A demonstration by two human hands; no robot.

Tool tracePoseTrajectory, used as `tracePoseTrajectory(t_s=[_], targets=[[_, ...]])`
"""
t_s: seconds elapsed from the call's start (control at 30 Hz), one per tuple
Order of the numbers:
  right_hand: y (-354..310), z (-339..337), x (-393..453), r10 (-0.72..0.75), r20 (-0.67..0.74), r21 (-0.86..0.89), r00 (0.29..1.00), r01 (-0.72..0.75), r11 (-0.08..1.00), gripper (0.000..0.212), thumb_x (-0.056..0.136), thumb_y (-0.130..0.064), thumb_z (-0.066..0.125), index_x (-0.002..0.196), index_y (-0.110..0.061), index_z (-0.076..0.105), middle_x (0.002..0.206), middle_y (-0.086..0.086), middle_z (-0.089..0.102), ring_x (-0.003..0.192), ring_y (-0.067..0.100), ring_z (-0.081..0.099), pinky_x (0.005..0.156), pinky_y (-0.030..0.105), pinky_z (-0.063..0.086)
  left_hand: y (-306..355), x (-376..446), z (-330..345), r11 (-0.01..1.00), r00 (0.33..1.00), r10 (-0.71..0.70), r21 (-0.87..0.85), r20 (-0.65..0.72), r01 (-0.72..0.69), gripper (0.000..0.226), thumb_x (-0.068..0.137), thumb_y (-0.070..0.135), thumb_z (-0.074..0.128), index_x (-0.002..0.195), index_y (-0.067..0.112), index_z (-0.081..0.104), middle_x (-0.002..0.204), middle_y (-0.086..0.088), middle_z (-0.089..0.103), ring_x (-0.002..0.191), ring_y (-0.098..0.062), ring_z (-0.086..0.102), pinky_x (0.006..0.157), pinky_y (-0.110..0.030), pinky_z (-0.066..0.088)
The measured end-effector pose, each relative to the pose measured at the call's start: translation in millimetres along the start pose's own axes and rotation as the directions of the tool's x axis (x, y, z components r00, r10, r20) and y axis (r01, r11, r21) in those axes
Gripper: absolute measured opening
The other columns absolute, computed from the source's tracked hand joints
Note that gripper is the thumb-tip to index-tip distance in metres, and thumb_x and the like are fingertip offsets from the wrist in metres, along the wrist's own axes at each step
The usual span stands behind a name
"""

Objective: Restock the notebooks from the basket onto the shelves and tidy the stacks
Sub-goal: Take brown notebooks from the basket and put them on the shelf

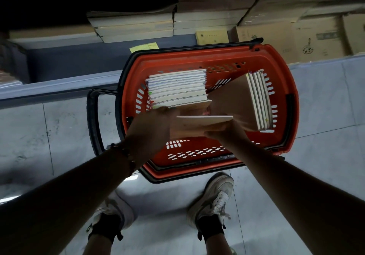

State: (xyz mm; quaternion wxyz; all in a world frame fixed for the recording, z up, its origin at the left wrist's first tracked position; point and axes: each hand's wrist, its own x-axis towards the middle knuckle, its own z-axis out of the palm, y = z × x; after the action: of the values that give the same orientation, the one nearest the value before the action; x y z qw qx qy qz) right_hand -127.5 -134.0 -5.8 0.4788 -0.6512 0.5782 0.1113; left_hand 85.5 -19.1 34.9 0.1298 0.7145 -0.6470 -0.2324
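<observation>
A red plastic basket (284, 71) with black handles sits on the tiled floor in front of me. Inside it, a row of notebooks (177, 88) stands on edge at the left, and a few brown-covered ones (254, 98) lean at the right. Over the basket's near half I hold a thin stack of brown notebooks (199, 125) with both hands. My left hand (152, 130) grips its left edge. My right hand (227, 132) holds its right edge from below. Both are blurred by motion.
The bottom shelf (65, 61) runs across the back, carrying stacked notebooks (136, 26), a yellow tag (144, 47) and cardboard boxes (308, 39) at the right. My two feet in white sneakers (213, 197) stand just behind the basket on the tiled floor.
</observation>
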Motion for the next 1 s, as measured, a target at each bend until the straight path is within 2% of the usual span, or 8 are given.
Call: tracePoseTrajectory(t_s=[0.1, 0.2, 0.33, 0.43, 0.5, 0.67, 0.8, 1.0], targets=[[-23, -20, -27, -0.119, 0.109, 0.303, 0.987, 0.081, 0.950, 0.030, 0.086, -0.008, 0.072, 0.112, -0.014, 0.059, 0.101, -0.004, 0.067, 0.095, 0.004, 0.066, 0.074, 0.015, 0.054, 10, -5, -57, 0.973, 0.993, -0.094, -0.220, -0.075, 0.075, 0.021, 0.100, 0.016, 0.054, 0.116, 0.023, 0.066, 0.096, 0.006, 0.069, 0.084, -0.010, 0.066, 0.073, -0.023, 0.051], [-57, -44, -65, -0.155, 0.150, 0.530, 0.976, 0.053, 0.846, 0.029, 0.090, -0.013, 0.067, 0.118, -0.015, 0.063, 0.106, -0.006, 0.073, 0.102, 0.006, 0.067, 0.080, 0.021, 0.055, 17, -8, -110, 0.853, 0.950, -0.295, -0.475, -0.103, 0.214, 0.014, 0.101, 0.026, 0.054, 0.109, 0.034, 0.062, 0.092, 0.026, 0.062, 0.085, 0.011, 0.059, 0.071, -0.004, 0.043], [-99, -74, -118, -0.122, 0.155, 0.614, 0.980, 0.001, 0.789, 0.042, 0.082, -0.034, 0.071, 0.123, -0.028, 0.064, 0.120, -0.007, 0.071, 0.114, 0.019, 0.065, 0.097, 0.041, 0.052, 32, -20, -166, 0.436, 0.862, -0.504, -0.849, 0.044, 0.298, 0.023, 0.097, 0.039, 0.056, 0.115, 0.027, 0.063, 0.095, 0.006, 0.074, 0.089, -0.012, 0.072, 0.074, -0.034, 0.061], [-132, -92, -163, -0.119, 0.144, 0.731, 0.982, -0.024, 0.682, 0.027, 0.089, -0.024, 0.066, 0.113, -0.037, 0.066, 0.119, -0.006, 0.072, 0.114, 0.019, 0.065, 0.098, 0.047, 0.051, 49, -53, -195, 0.296, 0.835, -0.428, -0.820, 0.344, 0.490, 0.037, 0.085, 0.047, 0.065, 0.114, 0.025, 0.066, 0.105, -0.006, 0.073, 0.097, -0.031, 0.070, 0.083, -0.053, 0.059], [-156, -104, -195, -0.088, 0.128, 0.775, 0.988, -0.044, 0.630, 0.026, 0.094, -0.018, 0.062, 0.111, -0.036, 0.067, 0.117, -0.006, 0.073, 0.113, 0.020, 0.065, 0.099, 0.050, 0.050, 68, -82, -210, 0.314, 0.798, -0.391, -0.748, 0.459, 0.584, 0.036, 0.082, 0.040, 0.075, 0.113, 0.023, 0.067, 0.104, -0.001, 0.074, 0.099, -0.024, 0.070, 0.084, -0.050, 0.059], [-214, -130, -280, -0.043, 0.062, 0.749, 0.997, -0.018, 0.662, 0.019, 0.096, -0.022, 0.060, 0.106, -0.036, 0.069, 0.104, -0.015, 0.075, 0.109, 0.015, 0.062, 0.089, 0.040, 0.051, 113, -141, -270, 0.388, 0.810, -0.395, -0.720, 0.434, 0.575, 0.016, 0.099, 0.021, 0.058, 0.114, 0.024, 0.063, 0.101, 0.011, 0.074, 0.090, -0.011, 0.072, 0.067, -0.030, 0.058], [-256, -152, -356, -0.062, 0.005, 0.722, 0.998, 0.040, 0.691, 0.020, 0.095, -0.024, 0.062, 0.112, -0.030, 0.071, 0.108, -0.010, 0.074, 0.108, 0.020, 0.064, 0.093, 0.049, 0.052, 147, -178, -340, 0.435, 0.868, -0.401, -0.773, 0.294, 0.463, 0.024, 0.100, 0.019, 0.054, 0.121, 0.027, 0.061, 0.113, 0.019, 0.071, 0.105, -0.006, 0.067, 0.085, -0.026, 0.053], [-320, -163, -421, -0.150, 0.032, 0.789, 0.988, 0.067, 0.611, 0.034, 0.088, -0.013, 0.068, 0.122, -0.013, 0.067, 0.114, 0.008, 0.073, 0.108, 0.030, 0.068, 0.102, 0.055, 0.047, 165, -215, -426, 0.448, 0.830, -0.550, -0.806, 0.091, 0.386, 0.016, 0.101, 0.027, 0.055, 0.109, 0.030, 0.068, 0.104, 0.016, 0.074, 0.099, -0.006, 0.068, 0.087, -0.029, 0.050]])
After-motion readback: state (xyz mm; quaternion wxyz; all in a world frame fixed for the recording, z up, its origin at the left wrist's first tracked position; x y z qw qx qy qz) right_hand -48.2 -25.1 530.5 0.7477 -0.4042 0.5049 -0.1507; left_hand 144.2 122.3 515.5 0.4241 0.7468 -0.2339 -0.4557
